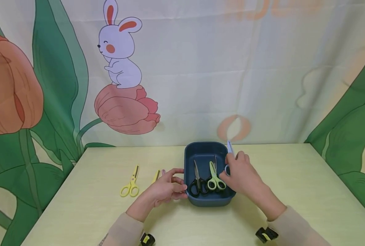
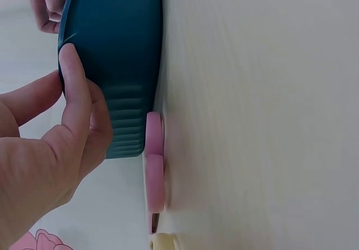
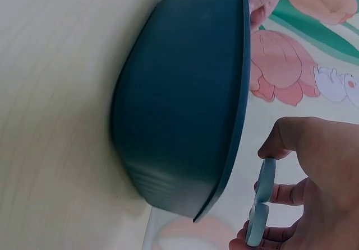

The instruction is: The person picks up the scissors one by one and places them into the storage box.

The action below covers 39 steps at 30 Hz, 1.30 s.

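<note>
A dark blue plastic bin point(image 1: 211, 202) stands on the table. My left hand point(image 1: 168, 186) pinches its left rim between thumb and fingers. My right hand point(image 1: 244, 174) holds light blue scissors point(image 1: 230, 147) over the right rim; the right wrist view shows their handle loops point(image 3: 263, 184) between thumb and fingers, with the blades hidden there. Inside the bin lie black-handled scissors point(image 1: 194, 189) and light green scissors point(image 1: 213, 179), the green ones on top of another dark-handled pair. Pink-handled scissors point(image 2: 155, 183) lie on the table beside the bin, mostly behind my left hand in the head view.
Yellow scissors point(image 1: 130, 186) lie on the table to the left. A second yellow pair point(image 1: 156, 175) shows partly past my left hand. A printed cloth point(image 1: 185, 68) with a rabbit and tulips hangs along the table's back edge.
</note>
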{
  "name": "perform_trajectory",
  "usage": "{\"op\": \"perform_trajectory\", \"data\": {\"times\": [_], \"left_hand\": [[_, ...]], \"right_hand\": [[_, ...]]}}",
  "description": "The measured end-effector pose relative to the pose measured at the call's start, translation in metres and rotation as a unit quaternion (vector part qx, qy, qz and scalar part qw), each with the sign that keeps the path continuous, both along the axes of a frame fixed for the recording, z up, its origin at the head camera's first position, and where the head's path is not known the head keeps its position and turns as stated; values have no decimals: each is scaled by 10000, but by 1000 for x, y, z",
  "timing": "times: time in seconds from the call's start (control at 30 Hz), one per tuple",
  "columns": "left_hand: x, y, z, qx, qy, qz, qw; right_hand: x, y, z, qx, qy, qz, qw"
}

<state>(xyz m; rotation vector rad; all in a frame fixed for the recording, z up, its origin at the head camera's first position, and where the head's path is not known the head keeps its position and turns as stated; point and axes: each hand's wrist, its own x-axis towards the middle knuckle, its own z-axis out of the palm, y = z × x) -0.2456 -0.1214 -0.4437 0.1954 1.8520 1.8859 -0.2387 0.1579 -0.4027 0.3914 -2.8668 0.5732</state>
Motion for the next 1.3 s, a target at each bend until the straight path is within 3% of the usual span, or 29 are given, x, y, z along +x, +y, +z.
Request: {"op": "perform_trajectory", "data": {"times": [0.33,1.03,1.3], "left_hand": [[-1,1,-1,-89,99,154,9998],[-3,3,-1,-32,32,190,9998],[-2,3,-1,48,-3,167,9998]], "right_hand": [[2,-20,-7,217,34,382,9990],[-4,-42,-24,673,-103,479,9965],[-6,-46,-28,906,-613,423,9931]]}}
